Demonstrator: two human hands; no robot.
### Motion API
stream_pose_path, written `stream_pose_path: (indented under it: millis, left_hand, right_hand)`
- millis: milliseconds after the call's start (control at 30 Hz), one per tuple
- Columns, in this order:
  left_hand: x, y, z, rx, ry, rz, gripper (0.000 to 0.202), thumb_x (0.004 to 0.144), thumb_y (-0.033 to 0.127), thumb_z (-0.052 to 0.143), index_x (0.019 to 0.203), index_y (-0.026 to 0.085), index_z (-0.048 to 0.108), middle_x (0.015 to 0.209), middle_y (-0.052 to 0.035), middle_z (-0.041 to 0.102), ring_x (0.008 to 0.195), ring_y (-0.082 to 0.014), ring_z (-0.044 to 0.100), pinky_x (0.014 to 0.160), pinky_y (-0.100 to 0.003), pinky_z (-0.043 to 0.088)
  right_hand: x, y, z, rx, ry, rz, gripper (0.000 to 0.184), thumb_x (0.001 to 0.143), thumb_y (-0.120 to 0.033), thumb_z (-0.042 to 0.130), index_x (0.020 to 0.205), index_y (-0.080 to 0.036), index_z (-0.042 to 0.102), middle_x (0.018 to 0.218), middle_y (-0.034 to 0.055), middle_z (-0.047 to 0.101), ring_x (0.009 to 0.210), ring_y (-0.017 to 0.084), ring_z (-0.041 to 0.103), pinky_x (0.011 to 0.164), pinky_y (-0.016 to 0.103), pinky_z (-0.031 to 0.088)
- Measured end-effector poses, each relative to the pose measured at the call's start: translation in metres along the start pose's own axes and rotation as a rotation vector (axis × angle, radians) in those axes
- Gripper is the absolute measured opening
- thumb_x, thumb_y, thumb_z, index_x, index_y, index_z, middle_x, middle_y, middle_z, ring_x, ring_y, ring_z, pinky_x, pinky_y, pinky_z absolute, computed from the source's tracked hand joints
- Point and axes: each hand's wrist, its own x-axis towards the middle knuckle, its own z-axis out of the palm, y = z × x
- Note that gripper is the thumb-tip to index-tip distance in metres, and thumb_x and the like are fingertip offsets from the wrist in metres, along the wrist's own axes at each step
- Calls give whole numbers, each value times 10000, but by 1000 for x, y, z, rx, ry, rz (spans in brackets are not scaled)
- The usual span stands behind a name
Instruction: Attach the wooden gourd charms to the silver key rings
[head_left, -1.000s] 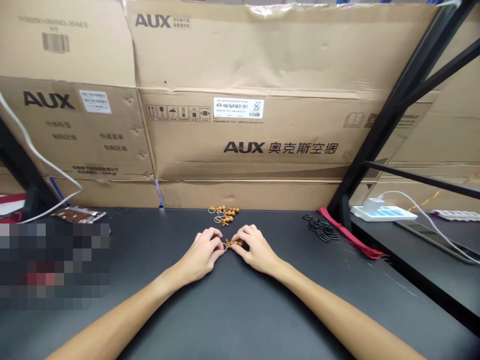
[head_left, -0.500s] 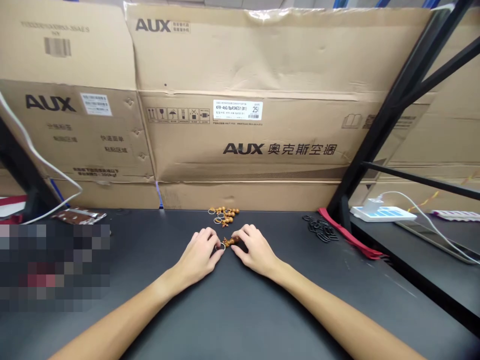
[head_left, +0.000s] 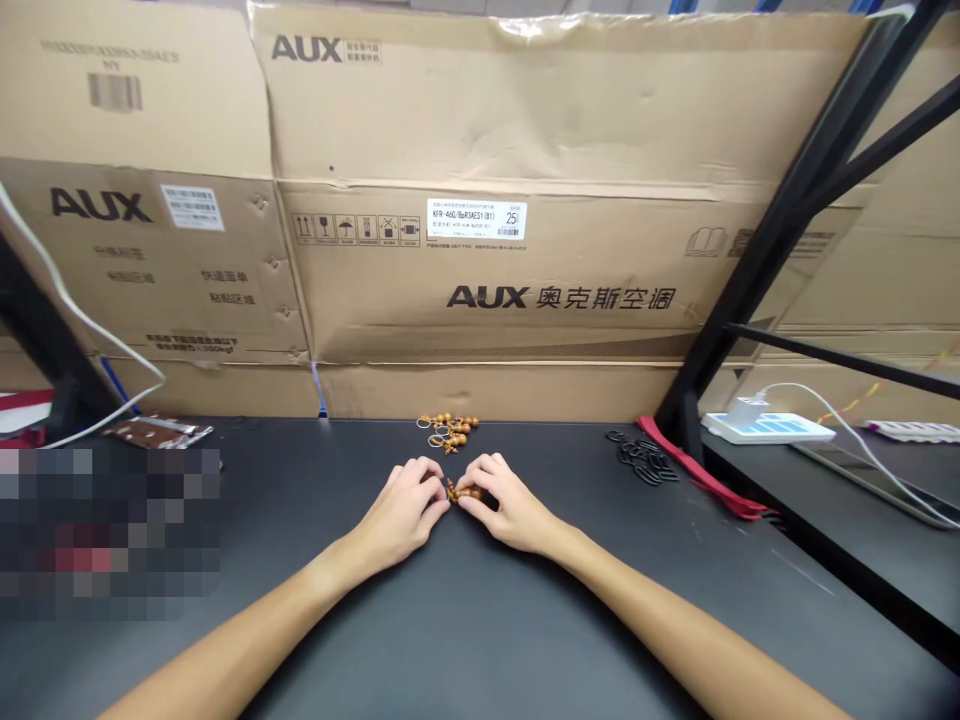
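A brown wooden gourd keychain [head_left: 469, 492] lies between my two hands over the black tabletop. My left hand [head_left: 405, 508] has thumb and fingertips pinched at its left end, and these hide the metal ring. From the other side, my right hand [head_left: 511, 506] grips the gourd beads between thumb and fingers. Just beyond the hands sits a small pile of similar gourd keychains [head_left: 453, 428], some with metal rings showing.
Several black loops [head_left: 645, 460] lie to the right, beside a red strap [head_left: 701, 482]. A black metal frame [head_left: 787, 210] slants up at the right. Cardboard [head_left: 480, 120] walls off the back. A white power strip [head_left: 765, 430] rests beyond the frame.
The ring that showed at my left fingertips is now covered. My right hand has moved slightly left and closed its thumb and fingers on the gourd beads.
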Motion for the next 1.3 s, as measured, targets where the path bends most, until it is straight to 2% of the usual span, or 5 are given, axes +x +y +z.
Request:
stream_pose_path:
  millis: [267,833,1000,1133,1300]
  left_hand:
    - [0,-1,0,-30,-20,53,147,918,222,483,837,203,604,1052,-46,539,962,-202,506,848,-370,407]
    - [1,0,-4,44,33,27,93,893,231,510,843,201,583,1024,-49,541,917,-202,521,814,-367,427]
    - [0,4,-6,144,-30,15,159,902,304,510,810,193,578,839,-27,577,766,-190,535,733,-349,434]
    - [0,1,-7,142,-79,11,298,935,404,452,1111,214,599,1159,-74,609,1067,-242,543,898,-399,427]
    - [1,-22,-6,137,-180,-82,550,934,548,360,1351,208,472,1439,-96,434,1339,-273,366,1101,-447,271]
  right_hand:
    - [1,8,7,-183,56,169,122,879,-255,549,954,-214,637,958,64,563,892,214,483,818,380,429]
    - [1,11,7,-206,160,173,161,837,-266,610,987,-209,605,938,56,582,882,208,509,786,340,434]
    - [0,5,5,-178,15,116,208,888,-289,529,710,-193,577,654,1,572,639,147,517,650,272,418]
    - [-1,1,4,-229,-51,69,251,896,-369,527,1062,-207,624,1084,72,640,1018,212,555,880,357,425]
    - [-1,10,-3,-236,-206,183,568,914,-560,400,1363,-217,462,1481,94,362,1368,273,302,1118,465,233]
